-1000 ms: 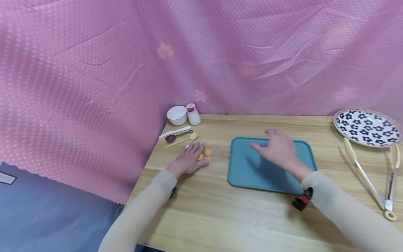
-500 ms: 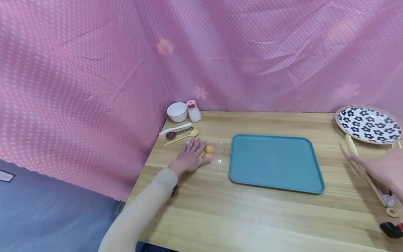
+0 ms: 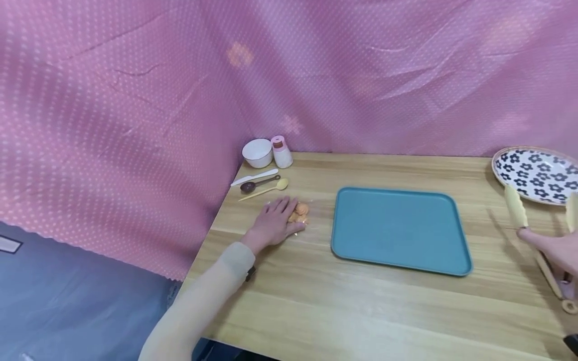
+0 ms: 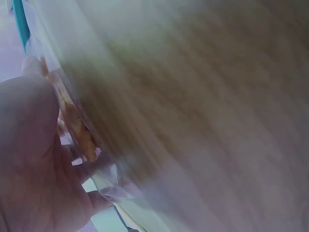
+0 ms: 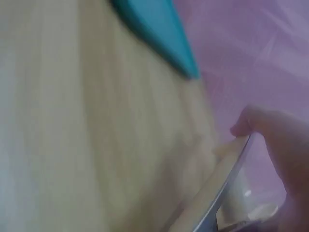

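Observation:
In the head view my left hand (image 3: 273, 223) rests on a clear plastic bag at the left of the table, its fingers spread. Small orange, cookie-like pieces (image 3: 300, 212) show between thumb and index finger. The left wrist view has the palm (image 4: 34, 154) beside the bag's edge, with an orange piece (image 4: 79, 128) under the film. At the far right, my right hand (image 3: 557, 250) holds a pair of tongs (image 3: 516, 206) with cream tips and metal arms. Its thumb (image 5: 248, 121) lies against one tong arm (image 5: 217, 186). The frame edge cuts off most of this hand.
A blue tray (image 3: 402, 230) lies mid-table. A flower-patterned plate (image 3: 537, 173) stands at the back right. Back left are a white bowl (image 3: 258, 153), a pink-topped shaker (image 3: 282, 153), a white knife (image 3: 255, 177), a brown spoon (image 3: 248, 187) and a yellow spoon (image 3: 282, 184). Pink curtain (image 3: 361, 75) hangs behind.
My right hand has moved right, from above the blue tray to the tongs, and now grips them. The left hand stays on the bag. The head view has shifted slightly.

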{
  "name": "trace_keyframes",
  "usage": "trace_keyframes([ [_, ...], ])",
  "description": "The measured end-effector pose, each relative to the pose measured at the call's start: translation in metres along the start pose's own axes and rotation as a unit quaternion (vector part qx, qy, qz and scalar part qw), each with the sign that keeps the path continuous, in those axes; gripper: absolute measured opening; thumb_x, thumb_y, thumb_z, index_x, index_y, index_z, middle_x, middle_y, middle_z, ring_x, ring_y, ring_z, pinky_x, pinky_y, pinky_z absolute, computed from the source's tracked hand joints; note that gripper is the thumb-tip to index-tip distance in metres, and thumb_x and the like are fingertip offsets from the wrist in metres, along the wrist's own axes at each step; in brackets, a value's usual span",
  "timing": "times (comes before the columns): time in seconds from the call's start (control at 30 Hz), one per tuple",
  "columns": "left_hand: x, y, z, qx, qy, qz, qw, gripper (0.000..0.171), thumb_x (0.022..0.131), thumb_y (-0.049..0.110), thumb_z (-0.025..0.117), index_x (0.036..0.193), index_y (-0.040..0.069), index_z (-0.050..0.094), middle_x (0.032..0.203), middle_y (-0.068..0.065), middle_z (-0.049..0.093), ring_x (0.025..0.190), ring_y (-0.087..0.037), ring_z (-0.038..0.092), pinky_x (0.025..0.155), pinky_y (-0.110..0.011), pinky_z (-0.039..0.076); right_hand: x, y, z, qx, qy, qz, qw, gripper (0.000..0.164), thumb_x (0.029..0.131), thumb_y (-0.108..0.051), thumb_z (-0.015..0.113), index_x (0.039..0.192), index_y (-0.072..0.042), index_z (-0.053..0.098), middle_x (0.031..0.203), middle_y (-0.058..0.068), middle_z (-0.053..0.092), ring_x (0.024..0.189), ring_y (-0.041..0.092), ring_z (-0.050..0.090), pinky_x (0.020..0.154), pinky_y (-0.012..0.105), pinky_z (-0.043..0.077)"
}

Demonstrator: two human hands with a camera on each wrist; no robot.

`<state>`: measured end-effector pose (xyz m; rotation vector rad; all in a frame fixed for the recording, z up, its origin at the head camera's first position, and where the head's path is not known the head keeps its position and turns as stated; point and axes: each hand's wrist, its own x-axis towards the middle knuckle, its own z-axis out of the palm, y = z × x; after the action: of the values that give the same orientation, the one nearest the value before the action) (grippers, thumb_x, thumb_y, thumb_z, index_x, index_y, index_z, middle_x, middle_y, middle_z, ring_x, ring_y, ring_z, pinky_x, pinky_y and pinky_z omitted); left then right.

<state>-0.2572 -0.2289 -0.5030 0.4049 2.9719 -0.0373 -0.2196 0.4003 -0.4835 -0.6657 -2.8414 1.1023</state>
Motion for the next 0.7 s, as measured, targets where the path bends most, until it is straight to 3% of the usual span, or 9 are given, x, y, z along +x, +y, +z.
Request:
trace_keyframes([
  [0.07,0.001,0.000,0.001,-0.002,0.008,0.005,1.0000,0.088,0.097,0.076,0.031,0.164,0.020,0.019,0.171,-0.010,0.022,0.159,-0.033,0.022,0.128,-0.058,0.025,-0.006,-0.012,0.001,0.020,0.018,-0.063,0.998,0.096,0.080,-0.040,0.082,0.152,-0.004,0.028,0.129,0.027,0.047,0.100,0.012,0.054,0.081,0.014,0.050],
  [0.1,0.001,-0.001,0.002,-0.002,0.011,0.006,0.9999,0.088,0.097,0.076,0.032,0.164,0.021,0.020,0.171,-0.010,0.023,0.159,-0.033,0.023,0.128,-0.058,0.026,-0.010,-0.022,0.001,0.017,0.025,-0.097,0.995,0.095,0.078,-0.039,0.085,0.151,-0.008,0.033,0.126,0.023,0.052,0.092,-0.001,0.051,0.081,0.010,0.045],
  [0.17,0.001,-0.002,0.002,-0.006,0.012,0.007,0.9999,0.088,0.097,0.076,0.033,0.164,0.021,0.020,0.171,-0.010,0.023,0.159,-0.033,0.023,0.128,-0.058,0.025,-0.018,-0.047,0.001,-0.013,-0.009,-0.151,0.988,0.092,0.074,-0.040,0.089,0.139,0.004,0.042,0.107,0.019,0.056,0.076,-0.007,0.045,0.056,0.014,0.037],
  [0.23,0.001,-0.002,0.003,-0.004,0.005,0.003,1.0000,0.088,0.096,0.078,0.032,0.164,0.022,0.018,0.172,-0.009,0.021,0.160,-0.032,0.021,0.128,-0.058,0.024,-0.027,-0.077,0.005,-0.064,-0.042,-0.217,0.973,0.105,0.068,-0.047,0.092,0.141,0.008,0.040,0.108,0.027,0.060,0.080,0.006,0.057,0.058,0.021,0.041],
  [0.33,0.002,-0.003,0.002,-0.003,-0.006,-0.001,1.0000,0.089,0.096,0.079,0.029,0.164,0.024,0.015,0.173,-0.008,0.018,0.160,-0.031,0.018,0.129,-0.058,0.022,-0.042,-0.121,0.016,-0.144,-0.080,-0.295,0.941,0.116,0.061,-0.063,0.091,0.141,0.007,0.043,0.108,0.030,0.065,0.087,0.035,0.066,0.063,0.043,0.052],
  [0.43,0.001,-0.003,0.003,-0.008,-0.002,0.003,1.0000,0.089,0.096,0.080,0.027,0.164,0.024,0.015,0.173,-0.008,0.018,0.160,-0.031,0.019,0.130,-0.058,0.022,-0.054,-0.156,0.034,-0.167,-0.096,-0.364,0.911,0.111,0.058,-0.067,0.090,0.139,-0.002,0.049,0.110,0.022,0.070,0.098,0.037,0.068,0.073,0.056,0.055],
  [0.53,0.000,-0.006,0.004,-0.014,0.009,0.008,0.9998,0.087,0.096,0.078,0.028,0.164,0.025,0.016,0.172,-0.008,0.020,0.160,-0.032,0.020,0.129,-0.058,0.022,-0.060,-0.186,0.055,-0.175,-0.095,-0.432,0.879,0.098,0.061,-0.061,0.091,0.136,-0.008,0.056,0.113,0.016,0.073,0.093,0.029,0.071,0.070,0.049,0.057],
  [0.7,-0.002,-0.007,0.008,-0.021,0.017,0.008,0.9996,0.084,0.097,0.076,0.029,0.164,0.027,0.017,0.172,-0.006,0.020,0.160,-0.031,0.021,0.130,-0.057,0.021,-0.060,-0.217,0.095,-0.213,-0.102,-0.524,0.818,0.074,0.071,-0.055,0.085,0.132,-0.017,0.066,0.117,0.013,0.075,0.074,0.017,0.070,0.051,0.034,0.051],
])
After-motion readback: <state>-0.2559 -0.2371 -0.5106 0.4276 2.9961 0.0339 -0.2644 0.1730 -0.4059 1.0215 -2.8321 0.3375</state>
